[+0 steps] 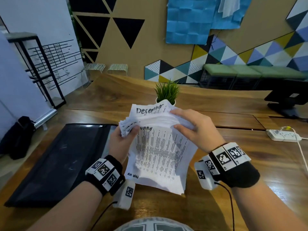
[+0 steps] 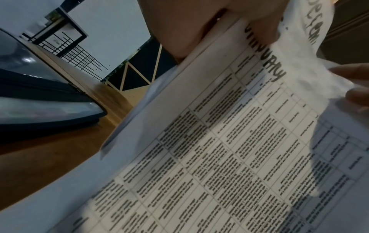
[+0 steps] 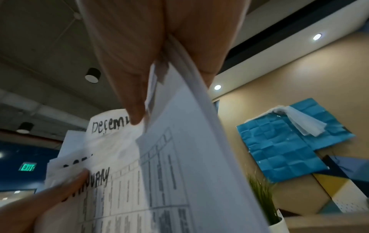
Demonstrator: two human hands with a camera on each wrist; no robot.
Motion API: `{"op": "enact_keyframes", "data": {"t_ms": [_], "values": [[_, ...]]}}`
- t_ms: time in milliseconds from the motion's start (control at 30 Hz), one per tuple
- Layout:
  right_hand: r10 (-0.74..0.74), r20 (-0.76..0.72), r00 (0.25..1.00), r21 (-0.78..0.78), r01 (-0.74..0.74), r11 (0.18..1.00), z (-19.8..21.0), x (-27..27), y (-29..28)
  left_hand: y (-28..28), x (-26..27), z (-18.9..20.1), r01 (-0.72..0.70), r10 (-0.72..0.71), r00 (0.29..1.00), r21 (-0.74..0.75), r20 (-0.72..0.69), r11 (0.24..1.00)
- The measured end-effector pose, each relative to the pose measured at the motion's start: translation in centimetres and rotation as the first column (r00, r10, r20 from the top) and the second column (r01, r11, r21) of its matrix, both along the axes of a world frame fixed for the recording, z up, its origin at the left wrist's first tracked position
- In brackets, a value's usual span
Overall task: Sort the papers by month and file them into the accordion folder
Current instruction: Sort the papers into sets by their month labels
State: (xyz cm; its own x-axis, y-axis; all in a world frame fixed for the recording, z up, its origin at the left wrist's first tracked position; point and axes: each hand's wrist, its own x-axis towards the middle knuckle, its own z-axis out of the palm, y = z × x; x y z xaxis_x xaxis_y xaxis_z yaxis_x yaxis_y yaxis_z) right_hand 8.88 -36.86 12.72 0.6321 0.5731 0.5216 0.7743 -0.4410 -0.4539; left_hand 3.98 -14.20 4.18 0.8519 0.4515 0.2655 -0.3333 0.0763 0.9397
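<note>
Above the desk (image 1: 233,164) both our hands, left (image 1: 121,140) and right (image 1: 198,129), grip the papers (image 1: 160,152), still unsorted, with the folder (image 1: 55,164) unfilled, we judge.

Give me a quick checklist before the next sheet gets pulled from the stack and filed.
1. Stack held securely: ok. The left hand grips the white printed paper stack at its upper left, above the brown wooden table.
2. Sheets fanned for reading: ok. The right hand bends the top edges back.
3. Month labels legible: ok. A handwritten "December" sheet shows at the rear; the front sheet's label ends in "UARY", its start covered by the thumb.
4. Order of the sheets between: cannot tell.
5. Black accordion folder open: not ok. It lies flat to the left and looks closed.
6. Path to the folder: ok.
</note>
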Motion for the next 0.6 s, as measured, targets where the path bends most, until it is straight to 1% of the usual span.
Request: {"op": "enact_keyframes", "data": {"t_ms": [33,67,100,133,167,200,233,267,300,367,467,533,600], "values": [[-0.008,-0.084,0.996,0.034,0.011,0.999,0.0,-0.1,-0.2,-0.1,0.1,0.1,-0.01,0.01,1.0,-0.003,0.005,1.0],[-0.014,-0.177,0.984,0.116,0.036,0.993,-0.2,-0.1,-0.6,-0.2,0.2,0.1,-0.022,0.022,1.0,-0.007,0.01,1.0],[0.002,-0.285,0.959,0.233,0.068,0.97,-0.7,-0.1,-1.0,-0.3,0.3,0.2,-0.035,0.035,0.999,-0.01,0.015,0.999],[0.06,-0.396,0.917,0.361,0.095,0.928,-1.6,-0.2,-1.4,-0.3,0.4,0.2,-0.049,0.05,0.999,-0.015,0.02,0.999],[0.14,-0.493,0.858,0.465,0.124,0.877,-2.9,-0.4,-1.6,-0.2,0.5,0.2,-0.064,0.064,0.998,-0.011,0.023,0.998],[0.205,-0.568,0.797,0.528,0.162,0.834,-4.4,-0.5,-1.6,-0.3,0.6,0.2,-0.07,0.07,0.997,-0.002,0.022,0.998],[0.235,-0.62,0.748,0.549,0.201,0.811,-5.8,-0.7,-1.6,-0.4,0.8,0.3,-0.073,0.073,0.997,0.01,0.016,0.997],[0.247,-0.65,0.718,0.547,0.217,0.808,-7.0,-1.0,-1.4,-0.3,1.0,0.4,-0.08,0.08,0.997,0.02,0.013,0.997],[0.266,-0.66,0.702,0.552,0.213,0.806,-7.8,-1.1,-1.1,-0.3,1.2,0.7,-0.091,0.09,0.996,0.02,0.021,0.996],[0.325,-0.64,0.696,0.589,0.173,0.789,-7.8,-1.2,-0.4,-0.2,1.6,2.0,-0.106,0.107,0.992,-0.007,0.063,0.994],[0.387,-0.537,0.75,0.657,0.083,0.75,-6.1,-1.1,0.5,0.0,2.4,4.5,-0.156,0.155,0.978,-0.004,0.141,0.988],[0.433,-0.443,0.785,0.709,0.011,0.705,-4.7,-1.0,0.9,-0.2,2.7,6.4,-0.22,0.212,0.959,0.026,0.19,0.975],[0.464,-0.373,0.803,0.73,-0.055,0.681,-4.0,-0.9,1.2,-0.4,2.9,7.7,-0.272,0.254,0.933,0.037,0.256,0.962]]}}
